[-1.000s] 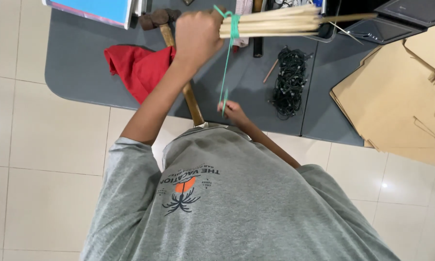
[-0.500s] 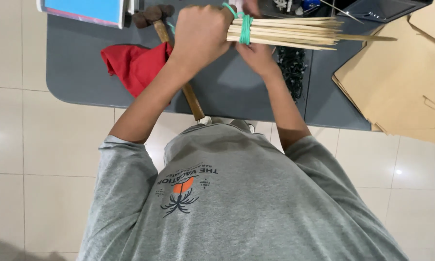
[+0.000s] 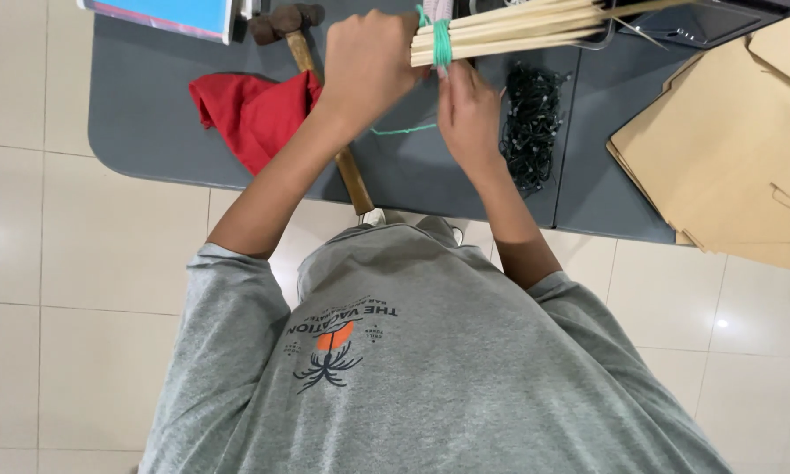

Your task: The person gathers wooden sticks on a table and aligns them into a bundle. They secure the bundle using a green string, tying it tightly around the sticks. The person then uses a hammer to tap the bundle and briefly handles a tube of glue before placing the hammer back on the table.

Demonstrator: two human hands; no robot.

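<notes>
Head view: we look straight down at a person in a grey T-shirt (image 3: 412,377) bent over a dark grey table (image 3: 149,114).
Bundle of sticks: a bundle of pale wooden sticks (image 3: 535,22) lies level above the table at about 12 o'clock in the frame, bound near its left end by a green cord (image 3: 441,44).
Bundle against the hands: the bound end sits between the two hands, at 3 o'clock from the left hand and at 12 o'clock from the right hand.
Left hand: our left hand (image 3: 368,61) is curled tight round the bound end of the sticks, knuckles towards us.
Right hand: our right hand (image 3: 469,114) sits just under the bundle, fingers raised and pinched at the green wrap; we cannot tell how firmly they grip it.
Loose cord: a thin green strand (image 3: 403,130) trails over the table between the two wrists.
Hammer: a wooden-handled hammer (image 3: 325,96) lies on the table under the left forearm.
Red cloth: a crumpled red cloth (image 3: 250,114) lies at 9 o'clock from the left hand, touching the hammer handle.
Black ties: a heap of black ties (image 3: 531,114) lies at 3 o'clock from the right hand, just beside it.
Cardboard: flat brown cardboard sheets (image 3: 728,158) are stacked at the table's right end.
</notes>
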